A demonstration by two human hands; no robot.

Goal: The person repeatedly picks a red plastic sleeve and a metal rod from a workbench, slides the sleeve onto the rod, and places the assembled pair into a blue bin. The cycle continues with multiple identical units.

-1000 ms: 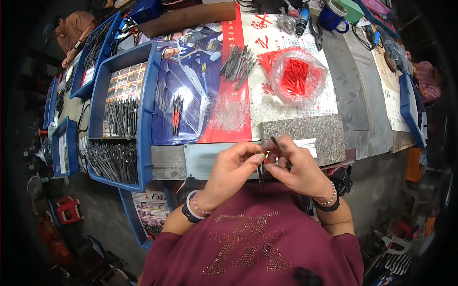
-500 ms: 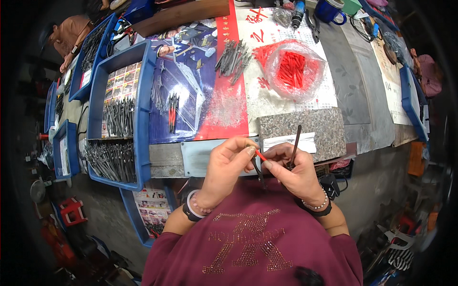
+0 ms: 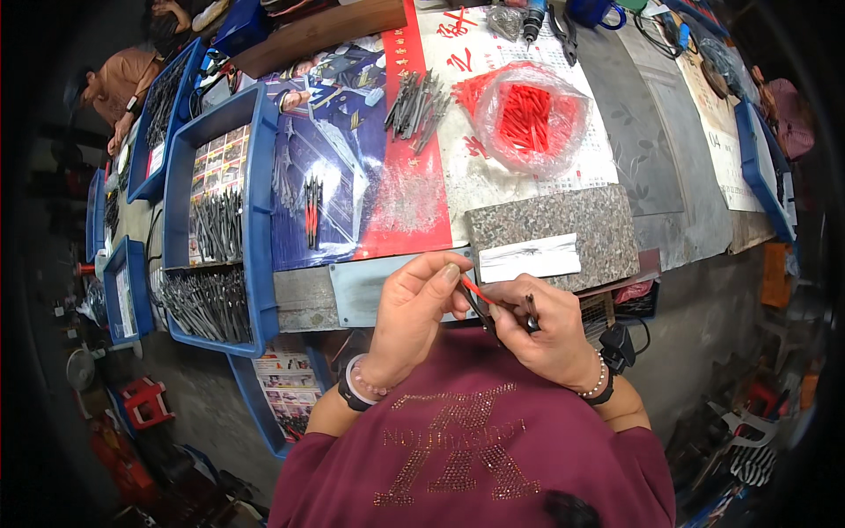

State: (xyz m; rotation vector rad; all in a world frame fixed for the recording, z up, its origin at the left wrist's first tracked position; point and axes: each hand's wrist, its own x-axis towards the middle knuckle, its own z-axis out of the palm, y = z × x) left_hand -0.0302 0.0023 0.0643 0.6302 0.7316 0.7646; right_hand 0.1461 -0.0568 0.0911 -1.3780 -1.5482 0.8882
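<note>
In front of my chest, just off the table's near edge, my left hand (image 3: 421, 297) pinches a slim red and black piece (image 3: 476, 290) between thumb and fingers. My right hand (image 3: 544, 327) is closed against the piece's other end, its thumb close to the red part. A dark slender tool (image 3: 532, 313) is also gripped in the right hand; most of it is hidden by the fingers. Beyond the right hand, a speckled stone slab (image 3: 607, 231) carries a white paper strip (image 3: 528, 257) with dark marks.
A clear plastic bag of red pieces (image 3: 530, 121) sits beyond the slab. Loose dark pieces (image 3: 417, 107) lie left of it, red-and-black ones (image 3: 313, 216) nearer. A blue tray (image 3: 264, 198) holds many dark pieces. Pliers (image 3: 563, 37) lie at the back; other people sit far left and right.
The tool in my right hand has swung down from upright and now shows only briefly among the fingers. Both hands still hold the red and black piece; the view has shifted slightly.
</note>
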